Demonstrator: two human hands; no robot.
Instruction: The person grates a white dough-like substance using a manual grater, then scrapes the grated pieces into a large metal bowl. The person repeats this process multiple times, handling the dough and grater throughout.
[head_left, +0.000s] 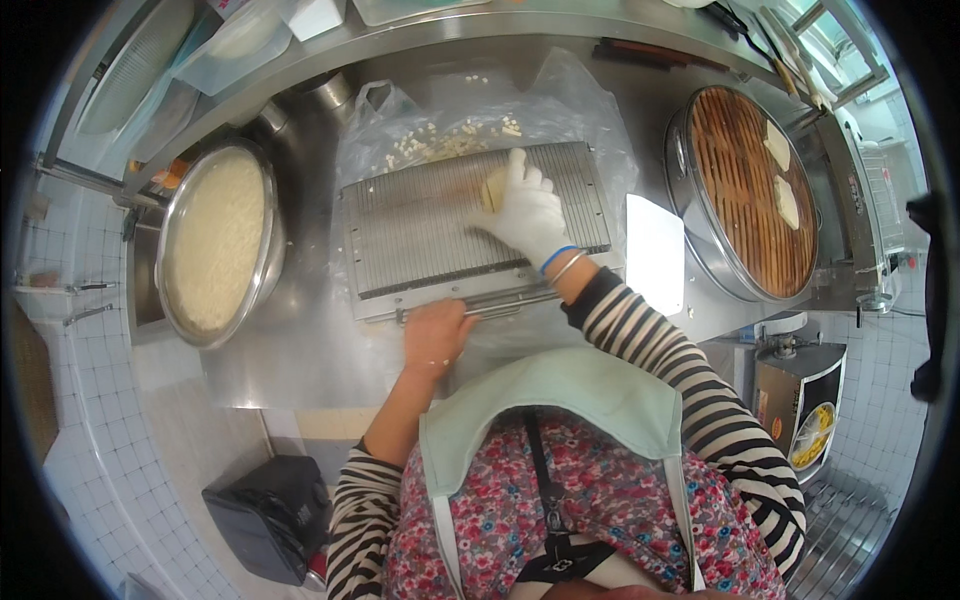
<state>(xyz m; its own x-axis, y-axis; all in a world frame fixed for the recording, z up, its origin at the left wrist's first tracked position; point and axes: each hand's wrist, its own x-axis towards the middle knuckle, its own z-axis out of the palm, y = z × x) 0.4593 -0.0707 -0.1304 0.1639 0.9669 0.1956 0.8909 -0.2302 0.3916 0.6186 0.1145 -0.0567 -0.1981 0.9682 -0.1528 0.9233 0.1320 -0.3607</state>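
Observation:
A slotted metal plate on a frame (420, 225), like a manual slicer, lies before me on a clear plastic bag (600, 112). My right hand (529, 210), in a white glove with a blue band at the wrist, holds a pale yellow lump of food (493, 190) against the ridged surface. The glove partly covers this lump. At the near edge, my bare left hand (436, 330) grips the metal bar (510, 301) along the front of the frame. Small pale diced pieces (424, 144) are scattered on the bag behind the plate.
To the left stands a metal bowl (274, 240) of pale, grainy contents. A white board or scraper sheet (655, 255) lies right of the plate. Farther right is a round metal steamer with a slatted wooden base (739, 195), bearing two pale slabs. A shelf (450, 26) spans the back.

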